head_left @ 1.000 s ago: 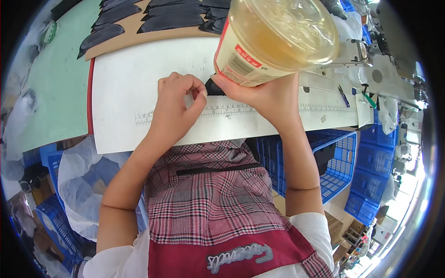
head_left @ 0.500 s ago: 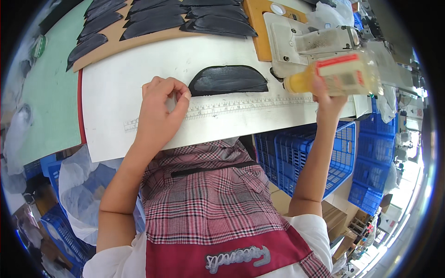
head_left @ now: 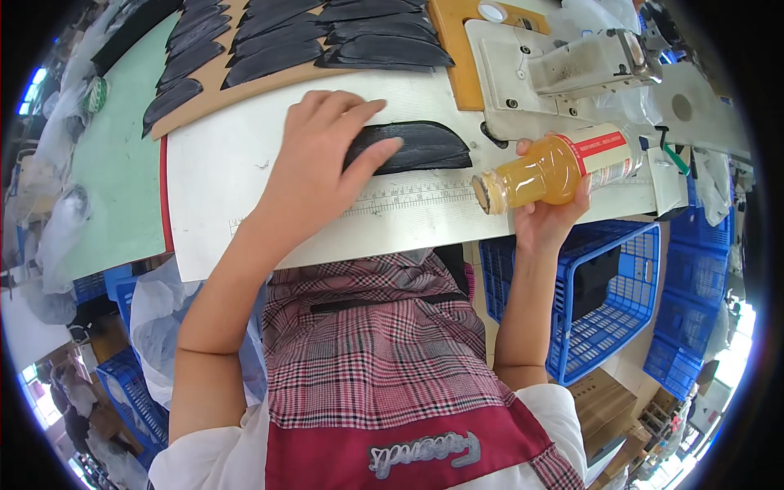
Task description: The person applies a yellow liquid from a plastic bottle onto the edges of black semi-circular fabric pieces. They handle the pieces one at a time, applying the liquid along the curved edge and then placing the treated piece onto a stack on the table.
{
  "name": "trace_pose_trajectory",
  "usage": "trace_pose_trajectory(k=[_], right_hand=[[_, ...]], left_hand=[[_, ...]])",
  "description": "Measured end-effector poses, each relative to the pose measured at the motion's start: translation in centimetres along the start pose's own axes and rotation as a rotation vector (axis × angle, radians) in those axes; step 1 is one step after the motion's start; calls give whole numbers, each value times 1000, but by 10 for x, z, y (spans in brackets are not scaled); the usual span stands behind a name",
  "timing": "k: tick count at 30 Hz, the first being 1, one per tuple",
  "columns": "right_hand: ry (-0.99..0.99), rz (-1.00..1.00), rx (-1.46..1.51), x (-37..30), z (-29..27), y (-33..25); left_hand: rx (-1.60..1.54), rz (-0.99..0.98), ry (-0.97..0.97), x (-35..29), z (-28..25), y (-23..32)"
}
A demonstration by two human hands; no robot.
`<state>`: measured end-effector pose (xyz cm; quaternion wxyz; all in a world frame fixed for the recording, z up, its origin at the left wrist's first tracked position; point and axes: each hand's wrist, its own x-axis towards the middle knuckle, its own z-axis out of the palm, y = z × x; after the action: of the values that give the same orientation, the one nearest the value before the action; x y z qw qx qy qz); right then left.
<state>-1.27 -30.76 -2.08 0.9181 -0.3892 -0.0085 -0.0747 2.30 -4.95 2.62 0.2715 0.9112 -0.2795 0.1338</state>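
A black, half-moon-shaped flat piece (head_left: 429,149) lies on the white work board (head_left: 214,180), above a printed ruler scale. Over the piece's left part is my left hand (head_left: 318,159), thumb and fingers spread apart; whether it presses on the piece I cannot tell. To the right, my right hand (head_left: 554,219) grips a clear bottle (head_left: 563,170) of amber liquid with a red and cream label. The bottle lies on its side in the hand, its yellowish neck end pointing left, just beyond the piece's right tip.
Rows of similar black pieces (head_left: 273,41) lie on a tan board (head_left: 245,82) at the back. Behind the bottle stands a pale machine (head_left: 588,65) on an orange-brown base. Below the table's right edge is a blue crate (head_left: 608,302). A plastic-lined bin (head_left: 159,318) stands at lower left.
My left hand has moved right, from beside the black piece to over it, and its pinched fingers have spread. The bottle has moved left and slightly down, its neck nearer the piece.
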Motion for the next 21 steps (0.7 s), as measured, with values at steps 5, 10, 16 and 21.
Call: trace_pose_trajectory(k=[5,10,16,21], right_hand=[[-14,-4,54,-3,4,6],[-23,-15,24,-4,11,7],[-45,-5,-19,-3,8,6],[-43,-21,-29,-3,11,8]], left_hand=[[35,84,-151,17,2,11],[55,101,-126,18,-3,14],[29,150,-141,18,-9,20],[-62,-65,-195,14,-21,19]])
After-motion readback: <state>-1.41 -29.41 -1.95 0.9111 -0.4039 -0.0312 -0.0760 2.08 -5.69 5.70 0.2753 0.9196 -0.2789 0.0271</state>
